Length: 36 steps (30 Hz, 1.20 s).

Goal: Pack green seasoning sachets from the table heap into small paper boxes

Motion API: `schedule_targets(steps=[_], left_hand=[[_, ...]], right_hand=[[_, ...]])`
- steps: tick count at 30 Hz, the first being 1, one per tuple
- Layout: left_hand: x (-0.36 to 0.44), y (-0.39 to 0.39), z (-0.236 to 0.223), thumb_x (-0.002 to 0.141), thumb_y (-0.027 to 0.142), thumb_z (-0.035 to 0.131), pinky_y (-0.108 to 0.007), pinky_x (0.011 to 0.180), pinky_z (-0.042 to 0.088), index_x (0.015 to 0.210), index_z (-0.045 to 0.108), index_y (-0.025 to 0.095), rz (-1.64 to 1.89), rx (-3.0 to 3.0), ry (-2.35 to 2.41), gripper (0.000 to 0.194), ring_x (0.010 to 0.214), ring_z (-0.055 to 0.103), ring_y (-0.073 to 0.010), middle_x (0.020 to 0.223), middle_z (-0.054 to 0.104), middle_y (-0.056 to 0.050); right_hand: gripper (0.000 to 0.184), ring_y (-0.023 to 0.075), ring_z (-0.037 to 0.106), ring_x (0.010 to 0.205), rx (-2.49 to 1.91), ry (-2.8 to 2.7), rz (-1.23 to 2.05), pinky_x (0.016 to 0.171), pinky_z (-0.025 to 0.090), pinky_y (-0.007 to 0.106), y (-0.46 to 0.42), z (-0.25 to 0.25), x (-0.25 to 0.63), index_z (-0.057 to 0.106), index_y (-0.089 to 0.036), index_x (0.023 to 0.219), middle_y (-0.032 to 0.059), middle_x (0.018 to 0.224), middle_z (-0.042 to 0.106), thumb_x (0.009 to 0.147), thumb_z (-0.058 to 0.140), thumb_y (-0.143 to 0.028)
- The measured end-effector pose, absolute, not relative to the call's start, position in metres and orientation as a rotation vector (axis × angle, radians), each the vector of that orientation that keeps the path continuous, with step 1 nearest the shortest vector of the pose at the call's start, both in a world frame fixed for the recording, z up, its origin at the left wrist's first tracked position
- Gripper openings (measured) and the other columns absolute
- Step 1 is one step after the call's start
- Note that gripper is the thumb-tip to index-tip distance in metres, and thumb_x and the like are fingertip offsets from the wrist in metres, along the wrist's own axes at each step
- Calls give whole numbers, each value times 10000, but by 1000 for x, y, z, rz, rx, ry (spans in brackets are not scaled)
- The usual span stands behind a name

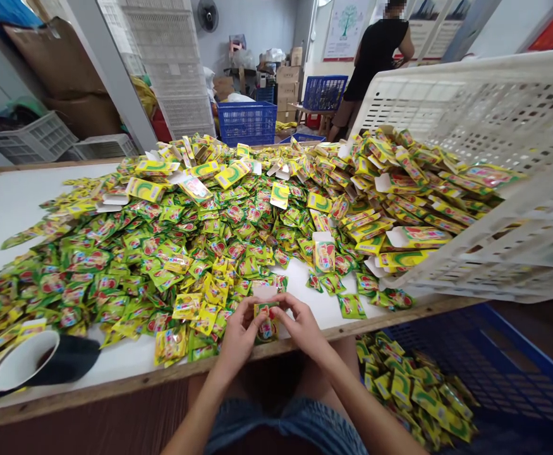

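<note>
At the table's front edge my left hand (239,332) and my right hand (303,323) hold a small printed candy box (267,330) between them. The box's pale flap stands up at its far end. Both thumbs press near its open top, and my fingers curl round its sides; whether a packet is between the thumbs I cannot make out. Green candy packets (129,278) lie heaped in front of my hands, with yellow packets (216,291) just left of them. Another box with a raised flap (324,254) rests beyond my right hand.
A white plastic crate (447,259) tips toward the table at the right, spilling flat yellow boxes (399,208). Below it, a blue crate (508,354) holds filled boxes (413,392). A dark cup (48,360) lies on its side at left. A person (379,54) stands behind.
</note>
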<state>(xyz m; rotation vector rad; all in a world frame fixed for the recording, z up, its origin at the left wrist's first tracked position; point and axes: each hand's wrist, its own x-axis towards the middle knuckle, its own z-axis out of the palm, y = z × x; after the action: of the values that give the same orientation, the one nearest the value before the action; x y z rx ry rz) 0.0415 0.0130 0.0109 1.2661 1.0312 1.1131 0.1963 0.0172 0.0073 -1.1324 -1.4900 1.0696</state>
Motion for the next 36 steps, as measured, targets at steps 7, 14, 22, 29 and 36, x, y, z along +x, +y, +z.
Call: schedule_targets(steps=[7,14,22,29,36], left_hand=[[40,14,11,817,284,556,-314,907,424,1045,542,194,1259,1304,1097,245,1014,575,-206,1052,617,-75],[42,9,20,825,280,553,-314,924,410,911,645,185,1238,1486,1164,158,1011,577,-217,1006,652,-79],[44,16,23,805,316,582,-257,725,459,874,632,169,1231,1397,1222,169,786,614,-183,838,670,-44],[41,18,17,790,289,608,-258,743,460,847,644,158,1252,1322,1175,148,793,611,-176,825,672,-42],[36,26,16,772,281,624,-245,682,465,786,647,148,1174,1329,1191,136,710,603,-158,740,664,-29]], right_hand=[[245,162,594,804,-1105,-1464,1032,751,463,292,25,9,187,563,-211,1086,32,889,642,852,516,-271],[144,193,579,936,-1062,-1590,921,840,444,333,22,16,190,658,-215,902,52,941,653,832,561,-295],[157,154,568,689,-1193,-1593,918,651,439,261,23,22,188,641,-191,873,23,766,643,850,532,-302],[163,147,563,705,-1154,-1568,951,663,433,252,23,21,189,615,-186,861,15,766,622,867,508,-309],[133,140,564,710,-1133,-1543,974,668,441,246,21,17,189,610,-182,868,13,778,616,868,516,-277]])
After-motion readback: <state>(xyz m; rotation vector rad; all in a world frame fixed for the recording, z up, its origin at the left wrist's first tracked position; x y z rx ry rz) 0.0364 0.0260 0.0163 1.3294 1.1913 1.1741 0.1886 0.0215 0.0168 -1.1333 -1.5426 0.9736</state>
